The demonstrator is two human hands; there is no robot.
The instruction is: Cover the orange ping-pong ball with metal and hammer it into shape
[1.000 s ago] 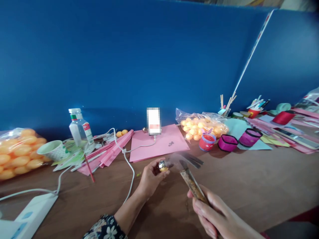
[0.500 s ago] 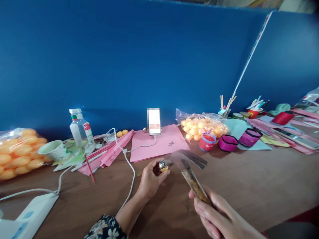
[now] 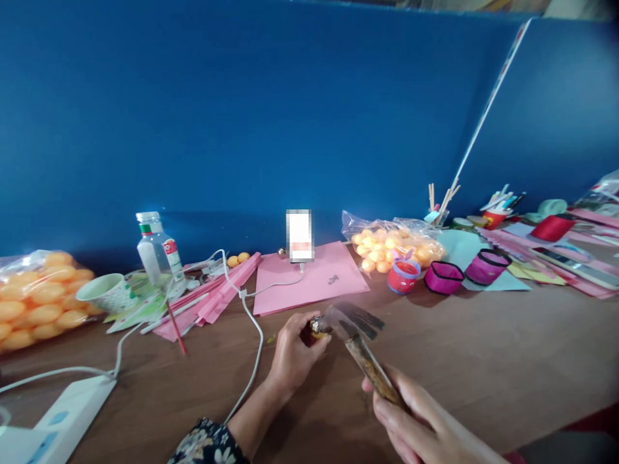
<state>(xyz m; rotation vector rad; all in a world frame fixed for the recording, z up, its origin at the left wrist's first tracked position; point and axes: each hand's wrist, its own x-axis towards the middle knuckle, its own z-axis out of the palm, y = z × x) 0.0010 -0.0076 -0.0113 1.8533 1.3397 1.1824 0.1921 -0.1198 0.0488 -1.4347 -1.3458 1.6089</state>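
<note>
Above the brown table, my left hand [image 3: 297,345] is closed, its thumb and fingers round a shiny metal ball [image 3: 316,323]. A yellow-orange edge [image 3: 318,335] shows beneath the ball; the rest is hidden by my fingers. My right hand [image 3: 406,412] is wrapped round the worn wooden handle of a claw hammer [image 3: 370,364]. The hammer's head is right at the metal ball, and its split claw points to the right. Whether head and ball touch I cannot tell for sure.
Pink paper [image 3: 314,290] with small dark bits lies behind my hands, beside a white cable [image 3: 258,335]. Bags of orange balls [image 3: 387,248] stand at right and left. A glass bottle [image 3: 157,248], a paper cup [image 3: 107,293] and a power strip [image 3: 72,419] are on the left.
The hammer has come left and slightly down, bringing its head to the metal ball. My left hand holds the ball in almost the same place.
</note>
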